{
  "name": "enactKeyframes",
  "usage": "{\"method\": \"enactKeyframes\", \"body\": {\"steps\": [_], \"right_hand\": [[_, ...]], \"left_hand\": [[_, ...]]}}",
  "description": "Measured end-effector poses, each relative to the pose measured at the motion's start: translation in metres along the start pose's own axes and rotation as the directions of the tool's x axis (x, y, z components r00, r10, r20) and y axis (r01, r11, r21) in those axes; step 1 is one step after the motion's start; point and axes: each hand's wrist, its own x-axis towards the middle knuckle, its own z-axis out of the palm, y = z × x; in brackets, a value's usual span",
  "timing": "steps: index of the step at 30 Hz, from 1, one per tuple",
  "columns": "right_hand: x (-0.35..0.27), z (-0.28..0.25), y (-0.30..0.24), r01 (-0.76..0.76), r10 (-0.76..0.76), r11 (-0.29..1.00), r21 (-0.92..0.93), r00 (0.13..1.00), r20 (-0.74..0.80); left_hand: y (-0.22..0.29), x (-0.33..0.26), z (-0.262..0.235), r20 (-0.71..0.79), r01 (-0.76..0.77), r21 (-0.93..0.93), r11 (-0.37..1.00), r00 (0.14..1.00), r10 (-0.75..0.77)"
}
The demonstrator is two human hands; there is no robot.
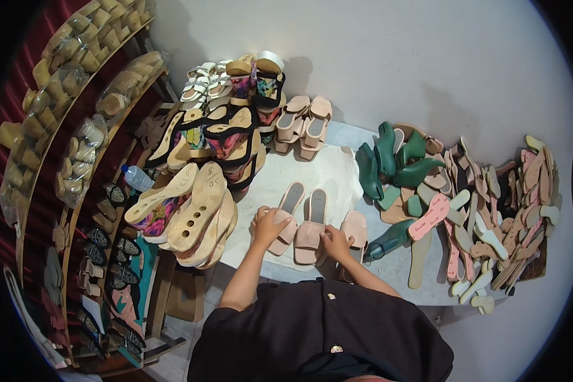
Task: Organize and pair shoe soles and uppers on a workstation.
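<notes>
Two pale pink slide sandals lie side by side on white paper, their toes toward me and grey insoles showing. My left hand (269,226) is closed on the outer side of the left slide sandal (281,242), thumb lying over its strap. Against the right slide sandal (309,235), my right hand (337,243) has its fingers bent at the strap's right edge; its fingertips are partly hidden. Just right of that hand, another pink slide sandal (355,224) is partly covered by my arm.
Stacked wooden wedge soles (197,213) and floral wedges (226,137) stand left on the table. Behind is a pair of pink heeled slides (302,124). Green shoe lasts (410,159) and heaped insoles (490,223) fill the right. Curved shelves (86,95) hold bagged heels; a water bottle (137,178) stands nearby.
</notes>
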Motion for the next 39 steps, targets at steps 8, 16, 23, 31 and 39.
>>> {"method": "enactKeyframes", "body": {"steps": [8,16,23,31,39], "right_hand": [[0.017,-0.015,-0.004,-0.006,0.005,0.998,0.06,1.0,0.023],[0.043,-0.067,-0.045,-0.044,0.046,0.942,0.331,0.999,0.003],[0.146,-0.1,-0.103,0.339,-0.166,0.819,0.463,0.912,-0.374],[0.273,-0.093,-0.17,0.278,-0.081,0.911,0.305,0.845,-0.528],[0.326,-0.059,-0.143,-0.076,0.087,0.995,0.071,0.982,-0.167]], "left_hand": [[0.012,-0.001,0.027,-0.085,-0.123,0.013,0.992,0.989,0.124],[0.026,0.054,0.058,-0.127,-0.256,0.011,0.967,0.959,0.255],[0.023,0.17,0.109,-0.096,-0.296,0.081,0.952,0.948,0.303],[0.017,0.272,0.158,-0.03,-0.278,0.215,0.936,0.956,0.29],[-0.014,0.27,0.173,0.229,-0.491,0.425,0.76,0.871,0.434]]}}
